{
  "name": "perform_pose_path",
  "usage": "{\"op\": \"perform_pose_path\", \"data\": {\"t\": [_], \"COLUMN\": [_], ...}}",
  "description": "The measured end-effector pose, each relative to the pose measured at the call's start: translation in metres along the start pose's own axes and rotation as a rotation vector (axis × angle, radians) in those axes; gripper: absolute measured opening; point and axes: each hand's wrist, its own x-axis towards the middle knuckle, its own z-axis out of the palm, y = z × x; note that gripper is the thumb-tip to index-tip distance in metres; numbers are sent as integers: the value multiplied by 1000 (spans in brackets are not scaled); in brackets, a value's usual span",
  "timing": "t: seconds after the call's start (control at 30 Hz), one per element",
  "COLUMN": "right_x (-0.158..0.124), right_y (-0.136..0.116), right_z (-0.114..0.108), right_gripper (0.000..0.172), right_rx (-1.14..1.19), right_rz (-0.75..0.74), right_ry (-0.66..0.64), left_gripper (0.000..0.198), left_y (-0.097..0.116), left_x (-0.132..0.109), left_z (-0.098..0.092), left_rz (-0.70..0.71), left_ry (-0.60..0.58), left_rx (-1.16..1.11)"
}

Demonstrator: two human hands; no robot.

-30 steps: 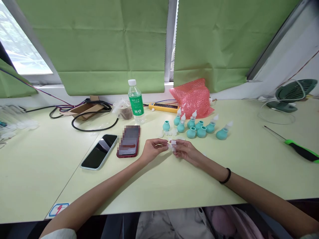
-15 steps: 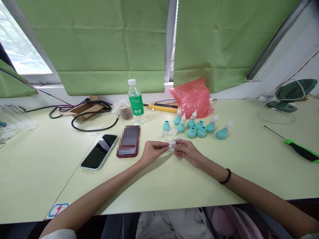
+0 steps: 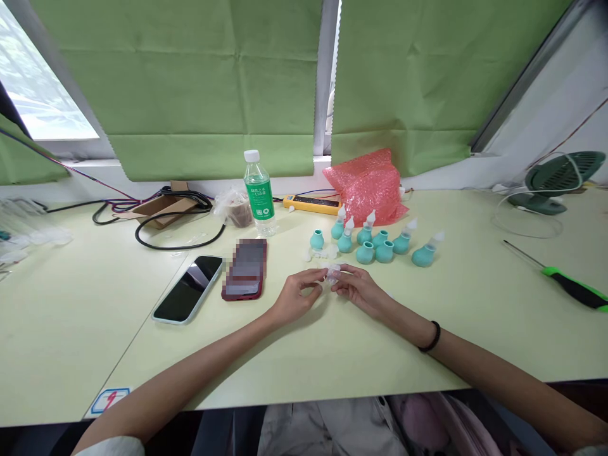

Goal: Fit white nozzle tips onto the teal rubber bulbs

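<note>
My right hand [image 3: 360, 290] pinches a small translucent plastic piece [image 3: 333, 272] above the table. My left hand [image 3: 299, 294] is beside it, thumb and forefinger apart, with a fingertip at the piece's left side. The fingers partly cover the piece, so its exact shape is unclear. Just beyond my hands stand several turquoise rubber bulbs; some, such as the bulb [image 3: 424, 256] at the right, carry clear pointed tips, while others, like the bulb [image 3: 316, 239] at the left, have open necks. Loose whitish plastic parts [image 3: 325, 252] lie between that left bulb and my hands.
Two phones [image 3: 189, 290] [image 3: 245, 270] lie left of my hands. Behind them are a water bottle [image 3: 260, 195], a black cable [image 3: 178, 248] and a cardboard box [image 3: 166, 212]. A pink bubble-wrap bag [image 3: 368, 188], yellow meter-like device [image 3: 311, 204], screwdriver [image 3: 572, 286] and green fan [image 3: 560, 180] are also around.
My left thumb has moved down and away from the forefinger, opening the left pinch. The plastic piece has turned slightly and shifted right in my right hand's grip.
</note>
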Motion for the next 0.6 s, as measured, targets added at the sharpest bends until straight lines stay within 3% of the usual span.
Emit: {"op": "perform_pose_path", "data": {"t": [0.17,0.37,0.6], "right_x": [-1,-2,-7], "right_y": [0,2,-3], "right_z": [-1,0,8], "right_gripper": [21,20,25], "right_rx": [14,19,-86], "right_rz": [-19,-26,-155], "right_ry": [10,-43,-80], "left_gripper": [40,40,28], "left_y": [-3,-4,6], "left_x": [-2,0,3], "left_z": [2,3,0], "left_rz": [-9,-94,-259], "left_ry": [-39,-64,76], "left_rx": [-117,-413,-742]}}
